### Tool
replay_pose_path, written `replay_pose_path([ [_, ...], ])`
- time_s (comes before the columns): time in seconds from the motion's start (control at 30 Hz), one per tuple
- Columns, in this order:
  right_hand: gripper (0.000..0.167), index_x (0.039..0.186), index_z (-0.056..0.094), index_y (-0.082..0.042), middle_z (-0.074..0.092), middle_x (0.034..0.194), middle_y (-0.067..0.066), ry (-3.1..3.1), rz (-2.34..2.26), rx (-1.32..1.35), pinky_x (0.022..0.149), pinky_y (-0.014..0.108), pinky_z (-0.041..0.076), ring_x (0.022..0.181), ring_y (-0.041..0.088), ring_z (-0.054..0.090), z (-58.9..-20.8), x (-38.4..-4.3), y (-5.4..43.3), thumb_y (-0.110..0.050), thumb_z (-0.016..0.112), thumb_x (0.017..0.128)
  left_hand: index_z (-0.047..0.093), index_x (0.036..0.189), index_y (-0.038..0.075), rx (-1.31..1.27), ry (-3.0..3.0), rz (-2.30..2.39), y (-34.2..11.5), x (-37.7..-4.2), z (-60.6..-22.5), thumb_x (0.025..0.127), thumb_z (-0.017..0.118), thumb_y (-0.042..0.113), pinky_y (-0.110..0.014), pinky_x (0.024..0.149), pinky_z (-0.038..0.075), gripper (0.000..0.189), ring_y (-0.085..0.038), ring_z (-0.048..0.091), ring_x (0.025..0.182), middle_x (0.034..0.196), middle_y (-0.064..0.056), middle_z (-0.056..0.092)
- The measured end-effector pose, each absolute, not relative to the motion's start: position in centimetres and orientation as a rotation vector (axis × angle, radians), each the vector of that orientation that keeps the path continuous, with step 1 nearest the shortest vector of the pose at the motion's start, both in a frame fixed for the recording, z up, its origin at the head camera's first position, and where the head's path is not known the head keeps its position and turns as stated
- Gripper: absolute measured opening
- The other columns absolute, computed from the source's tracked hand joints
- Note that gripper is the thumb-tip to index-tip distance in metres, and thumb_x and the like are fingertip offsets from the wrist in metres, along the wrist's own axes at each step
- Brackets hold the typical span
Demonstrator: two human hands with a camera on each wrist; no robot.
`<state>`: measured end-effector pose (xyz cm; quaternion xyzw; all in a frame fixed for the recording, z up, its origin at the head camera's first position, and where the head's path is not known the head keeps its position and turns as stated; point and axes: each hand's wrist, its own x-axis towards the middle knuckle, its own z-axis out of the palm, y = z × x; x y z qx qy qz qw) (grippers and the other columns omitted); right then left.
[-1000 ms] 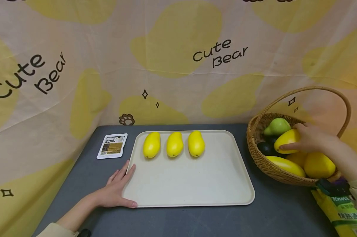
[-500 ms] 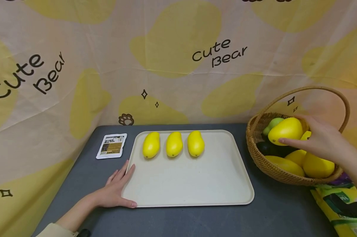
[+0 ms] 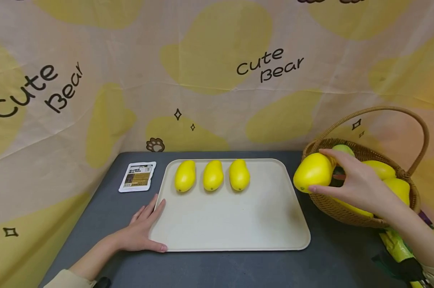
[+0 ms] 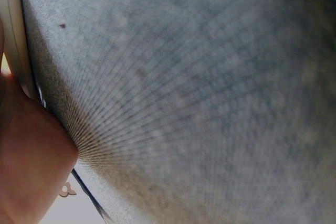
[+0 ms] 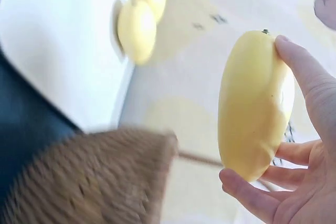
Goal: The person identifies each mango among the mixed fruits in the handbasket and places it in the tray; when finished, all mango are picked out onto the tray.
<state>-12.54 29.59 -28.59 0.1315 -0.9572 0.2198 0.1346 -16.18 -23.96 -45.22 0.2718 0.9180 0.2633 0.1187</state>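
Observation:
My right hand grips a yellow mango between thumb and fingers, above the left rim of the wicker basket. The right wrist view shows this mango held by its two ends. At the tray's left edge my left hand rests with fingers spread, the thumb at the near corner. Along the back of the cream tray lie three more mangoes, a left one, a middle one and a right one. Only part of the left hand shows in the left wrist view.
Inside the basket are a green pear and more yellow fruit, partly hidden by my right arm. A yellow-green packet lies below the basket. A white flat packet sits left of the tray. A printed cloth hangs behind.
My right hand has lifted the mango out of the basket and carried it left, to beside the tray's right edge. The left hand and the three mangoes on the tray stay put.

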Motion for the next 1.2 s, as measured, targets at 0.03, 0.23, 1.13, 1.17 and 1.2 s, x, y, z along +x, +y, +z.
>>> replay_pose_path([
  [0.03,0.092,0.141,0.044,-0.003,0.049,0.132,0.019,-2.771,0.649,0.415,0.071,0.039,0.056,0.107,0.034,0.055,-29.0,-12.7,29.0,-0.042,0.087,0.070,0.013,0.155,0.002,0.797,2.685,0.770,-24.0,-16.2,-45.2,0.068,0.079,0.062,-0.061,0.106,0.002,0.125,-0.045,0.006,0.142,0.159,-0.025,-0.007],
  [0.23,0.092,0.141,0.045,-0.004,0.048,0.137,0.018,-2.755,0.646,0.507,0.075,0.044,0.056,0.108,0.032,0.056,-31.7,-14.2,26.2,-0.050,0.084,0.071,0.013,0.155,0.002,0.796,2.680,0.774,-24.0,-16.2,-45.3,0.067,0.079,0.062,-0.061,0.107,0.001,0.125,-0.045,0.006,0.142,0.159,-0.025,-0.007],
  [1.13,0.105,0.146,0.037,0.000,0.032,0.146,0.028,-2.826,0.828,0.259,0.100,0.059,0.038,0.127,0.046,0.041,-41.4,-21.1,23.1,-0.053,0.084,0.069,0.013,0.155,0.002,0.818,2.697,0.757,-24.2,-16.5,-45.8,0.066,0.078,0.066,-0.059,0.107,0.001,0.127,-0.042,0.005,0.143,0.159,-0.025,-0.006],
  [1.17,0.105,0.147,0.037,0.000,0.032,0.146,0.028,-2.832,0.836,0.254,0.100,0.059,0.038,0.127,0.046,0.041,-41.5,-21.3,23.0,-0.052,0.084,0.069,0.013,0.155,0.002,0.817,2.696,0.759,-24.2,-16.5,-45.8,0.067,0.078,0.065,-0.059,0.107,0.001,0.127,-0.042,0.005,0.143,0.159,-0.025,-0.006],
  [1.2,0.105,0.147,0.036,0.000,0.032,0.146,0.028,-2.836,0.841,0.252,0.100,0.059,0.038,0.127,0.046,0.041,-41.6,-21.4,23.0,-0.051,0.084,0.069,0.013,0.155,0.002,0.815,2.693,0.762,-24.2,-16.5,-45.8,0.067,0.078,0.065,-0.059,0.107,0.001,0.127,-0.042,0.005,0.143,0.159,-0.025,-0.006],
])
